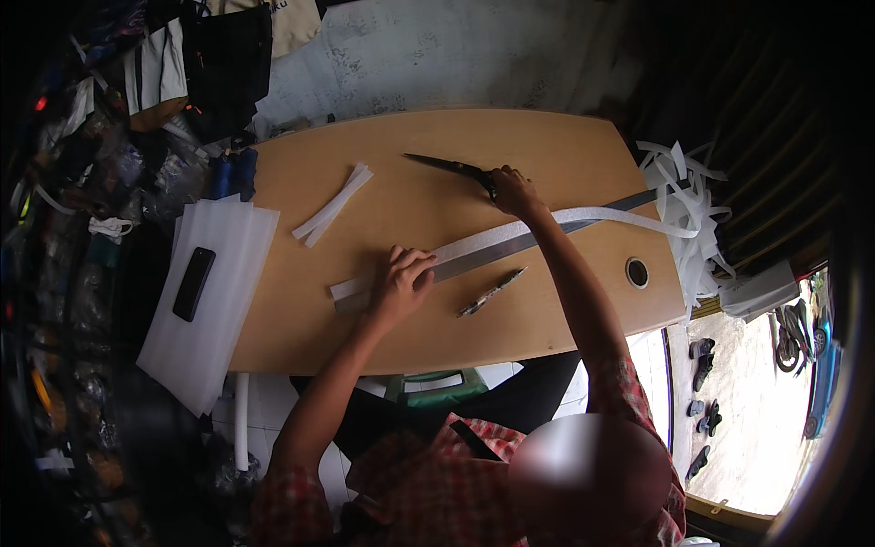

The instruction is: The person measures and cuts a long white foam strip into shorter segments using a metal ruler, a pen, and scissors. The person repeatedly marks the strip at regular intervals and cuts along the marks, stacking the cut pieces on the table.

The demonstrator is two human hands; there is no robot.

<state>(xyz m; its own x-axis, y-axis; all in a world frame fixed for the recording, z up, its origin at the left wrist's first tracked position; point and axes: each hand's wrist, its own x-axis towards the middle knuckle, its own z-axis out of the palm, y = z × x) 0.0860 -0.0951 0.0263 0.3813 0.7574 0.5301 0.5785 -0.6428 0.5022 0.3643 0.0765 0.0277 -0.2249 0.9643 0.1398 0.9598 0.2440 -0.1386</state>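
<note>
Left grip (pixel 401 284) touches 1 white strip (pixel 483 239); right grip (pixel 516 192) holds scissors (pixel 451 165).

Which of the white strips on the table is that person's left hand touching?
The long white strip, lying along the grey bar, with the left hand on it. The short strips lie apart, beyond it, untouched by either hand.

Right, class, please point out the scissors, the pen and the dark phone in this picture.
Scissors (pixel 448 165): head view, on the dark blades near the pivot.
Pen (pixel 493 292): head view, mid-barrel.
Dark phone (pixel 194 283): head view, middle of its upward face.
</note>
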